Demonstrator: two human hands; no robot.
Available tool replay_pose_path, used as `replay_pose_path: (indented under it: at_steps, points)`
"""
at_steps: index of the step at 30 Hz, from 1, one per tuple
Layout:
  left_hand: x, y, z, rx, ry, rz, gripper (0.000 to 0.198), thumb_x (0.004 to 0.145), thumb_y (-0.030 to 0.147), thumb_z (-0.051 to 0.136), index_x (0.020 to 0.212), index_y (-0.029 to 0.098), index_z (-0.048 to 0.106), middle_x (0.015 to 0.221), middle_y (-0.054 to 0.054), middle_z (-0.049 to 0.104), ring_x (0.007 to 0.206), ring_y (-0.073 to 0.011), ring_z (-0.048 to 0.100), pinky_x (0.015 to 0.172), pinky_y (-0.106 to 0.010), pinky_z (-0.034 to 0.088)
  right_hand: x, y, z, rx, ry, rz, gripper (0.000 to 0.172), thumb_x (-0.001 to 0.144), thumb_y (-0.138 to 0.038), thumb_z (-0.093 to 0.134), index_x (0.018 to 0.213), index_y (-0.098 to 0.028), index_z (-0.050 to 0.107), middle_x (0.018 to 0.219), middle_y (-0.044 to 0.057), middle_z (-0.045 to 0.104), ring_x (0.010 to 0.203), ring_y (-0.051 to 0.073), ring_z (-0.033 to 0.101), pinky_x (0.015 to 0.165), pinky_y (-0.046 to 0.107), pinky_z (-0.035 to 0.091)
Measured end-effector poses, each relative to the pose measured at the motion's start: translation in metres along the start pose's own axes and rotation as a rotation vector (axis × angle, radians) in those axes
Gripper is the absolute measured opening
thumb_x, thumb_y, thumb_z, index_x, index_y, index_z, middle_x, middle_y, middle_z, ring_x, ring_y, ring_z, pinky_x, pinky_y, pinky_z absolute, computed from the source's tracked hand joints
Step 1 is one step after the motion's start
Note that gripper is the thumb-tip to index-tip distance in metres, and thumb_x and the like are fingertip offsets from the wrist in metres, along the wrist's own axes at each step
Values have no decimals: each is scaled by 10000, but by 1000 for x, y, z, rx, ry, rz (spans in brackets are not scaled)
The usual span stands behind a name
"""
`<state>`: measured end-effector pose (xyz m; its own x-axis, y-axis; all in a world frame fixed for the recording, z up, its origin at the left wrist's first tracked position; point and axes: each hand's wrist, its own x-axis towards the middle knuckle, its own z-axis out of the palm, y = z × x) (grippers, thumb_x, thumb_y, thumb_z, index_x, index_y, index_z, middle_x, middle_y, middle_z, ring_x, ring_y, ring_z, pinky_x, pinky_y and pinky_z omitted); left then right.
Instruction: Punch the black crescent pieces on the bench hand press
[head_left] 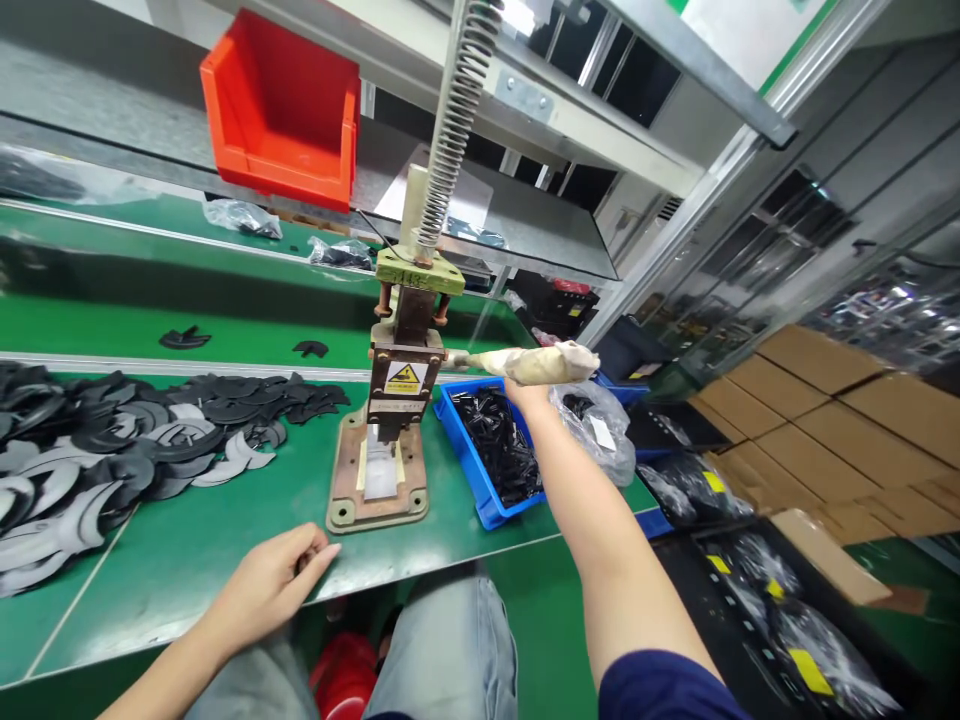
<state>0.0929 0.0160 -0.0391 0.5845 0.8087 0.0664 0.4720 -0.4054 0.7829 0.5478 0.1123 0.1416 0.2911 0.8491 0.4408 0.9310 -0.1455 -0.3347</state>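
A hand lever press with a tall spring on top stands on the green bench. Its handle, wrapped in pale material, sticks out to the right. My right hand is at this handle from below and behind, gripping it, with the fingers mostly hidden by the wrapping. Close to the bench's front edge, left of the press base, rests my left hand, its fingers curled in and thumb stretched out. Nothing shows in it. Under the ram, a pale piece lies in the press's slot.
A heap of black curved parts covers the bench at left. Right of the press sits a blue bin of small black pieces, beside a clear plastic bag. An orange bin stands on the shelf; cardboard boxes are at right.
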Motion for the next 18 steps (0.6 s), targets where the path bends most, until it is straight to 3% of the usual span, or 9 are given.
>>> replay_pose_path:
  at_steps: [4,8,13,18]
  points:
    - [-1,-3,2,-19,5,20,377,1053,561,534,859,259,648,733,24,661,686,-177,633,686,-279,491,-51,15,2,148,19,53,272,1011,-359,573,1130,-188,749,1107,113,799,1020,238,739,1020,435,581]
    - [-3,-2,3,0,35,18,356,1045,552,556,875,254,649,730,34,656,687,-170,624,686,-273,487,-114,15,-11,326,16,37,274,999,-382,572,1116,-210,750,1072,73,811,935,210,743,940,398,601]
    - [-4,2,2,23,53,-11,356,1052,556,544,911,246,648,761,31,668,713,-172,636,710,-283,490,-203,-11,-21,524,-47,-31,240,1010,-408,613,1071,-236,768,1049,63,799,945,195,746,890,358,597]
    - [-4,4,2,78,55,1,354,1056,550,534,918,244,647,766,33,660,719,-166,624,712,-285,478,-277,-40,-11,639,-116,-106,217,1025,-371,604,1015,-229,769,949,57,790,895,179,742,853,339,595]
